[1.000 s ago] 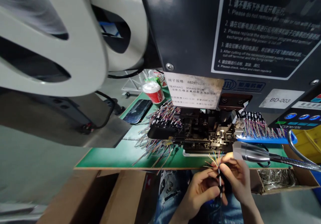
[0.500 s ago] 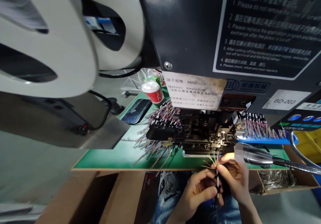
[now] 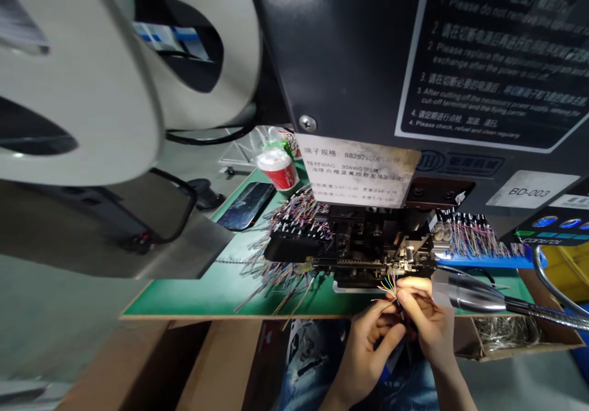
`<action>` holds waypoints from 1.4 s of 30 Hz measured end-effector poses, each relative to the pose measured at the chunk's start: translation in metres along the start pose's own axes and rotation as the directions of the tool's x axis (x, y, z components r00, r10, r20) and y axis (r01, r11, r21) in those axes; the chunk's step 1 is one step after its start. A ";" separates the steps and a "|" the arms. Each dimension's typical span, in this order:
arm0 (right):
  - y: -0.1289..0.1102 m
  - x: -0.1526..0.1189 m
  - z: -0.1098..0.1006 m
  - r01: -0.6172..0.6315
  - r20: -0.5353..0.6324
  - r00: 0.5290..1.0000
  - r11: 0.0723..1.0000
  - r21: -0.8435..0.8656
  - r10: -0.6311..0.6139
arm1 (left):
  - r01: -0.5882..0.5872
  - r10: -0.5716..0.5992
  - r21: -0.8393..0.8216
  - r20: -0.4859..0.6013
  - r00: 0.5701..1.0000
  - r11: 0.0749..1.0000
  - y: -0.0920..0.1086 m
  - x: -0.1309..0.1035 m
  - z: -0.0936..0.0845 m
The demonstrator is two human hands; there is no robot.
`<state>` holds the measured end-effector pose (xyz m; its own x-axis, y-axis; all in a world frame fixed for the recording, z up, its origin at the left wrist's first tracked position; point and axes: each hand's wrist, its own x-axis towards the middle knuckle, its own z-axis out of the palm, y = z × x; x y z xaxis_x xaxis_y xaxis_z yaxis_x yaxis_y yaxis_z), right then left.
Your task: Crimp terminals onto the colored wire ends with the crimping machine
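Observation:
My left hand [image 3: 370, 343] is closed round the black-sleeved part of a thin cable, just past the bench edge. With thumb and forefinger, my right hand [image 3: 426, 316] pinches the same cable near its fanned-out coloured wires [image 3: 389, 287]. The wire tips point up and left, close below the metal crimping head [image 3: 407, 256] of the dark machine [image 3: 340, 55]. Fingers hide most of the cable.
Bundles of wires [image 3: 280, 276] lie on the green bench [image 3: 184, 297] at left, near a phone [image 3: 246, 205] and red cup [image 3: 278, 170]. A blue tray [image 3: 483, 261] holds more wires. A lamp [image 3: 473, 291] sits right of my hands, above a scrap box [image 3: 506, 331].
Both hands have closed in around the cable, and its white and black lower part is now mostly hidden. My left thumb has moved up and right. The camera view has shifted slightly.

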<state>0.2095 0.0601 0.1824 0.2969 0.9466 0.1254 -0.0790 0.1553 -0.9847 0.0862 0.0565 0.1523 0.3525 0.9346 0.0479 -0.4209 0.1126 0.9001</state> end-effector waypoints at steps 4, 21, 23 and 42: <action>0.000 0.003 -0.002 0.006 0.002 1.000 0.997 -0.071 -0.006 | -0.061 0.070 0.134 -0.068 0.995 0.989 0.003 0.007 0.004; -0.010 0.010 -0.001 0.000 0.008 1.000 0.996 -0.091 0.000 | -0.114 0.135 0.200 -0.096 0.986 0.973 0.005 0.016 0.012; -0.010 0.010 -0.001 -0.007 0.002 1.000 0.996 -0.090 0.007 | -0.118 0.138 0.191 -0.092 0.986 0.974 0.005 0.015 0.012; -0.015 0.006 -0.006 0.002 0.130 0.992 0.999 -0.049 0.004 | 0.085 -0.090 0.035 0.164 0.982 0.996 0.015 0.006 -0.013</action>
<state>0.2178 0.0621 0.1977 0.1706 0.9759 0.1362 -0.0315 0.1436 -0.9891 0.0717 0.0681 0.1604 0.5211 0.8527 0.0370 -0.3602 0.1803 0.9153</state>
